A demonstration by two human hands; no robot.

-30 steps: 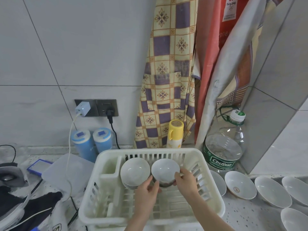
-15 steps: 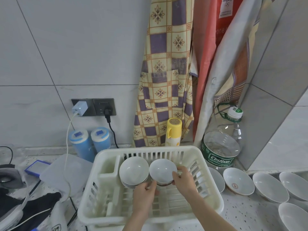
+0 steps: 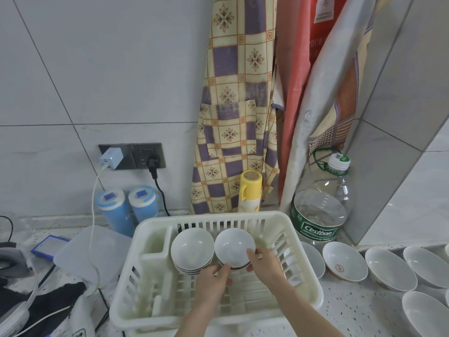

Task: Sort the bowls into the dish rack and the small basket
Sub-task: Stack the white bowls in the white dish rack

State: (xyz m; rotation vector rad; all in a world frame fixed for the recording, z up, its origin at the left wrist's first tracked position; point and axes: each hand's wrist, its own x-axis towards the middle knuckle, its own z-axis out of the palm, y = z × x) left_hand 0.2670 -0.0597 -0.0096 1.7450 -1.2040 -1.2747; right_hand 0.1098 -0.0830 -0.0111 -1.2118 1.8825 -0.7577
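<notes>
A white plastic dish rack stands on the counter in front of me. Inside it a stack of white bowls leans tilted near the rack's back left. Beside that stack, a small white bowl is held on edge between both hands: my left hand grips its lower rim, my right hand its right rim. Several more white bowls sit on the counter to the right of the rack. No small basket is visible.
A large Cestbon water bottle and a yellow spray can stand behind the rack. Two blue canisters, plugs and cables are at back left, with a translucent lid and dark clutter on the left. Aprons hang on the wall.
Both hands have lowered the small bowl slightly deeper into the rack, close beside the stack. The view has shifted a little.
</notes>
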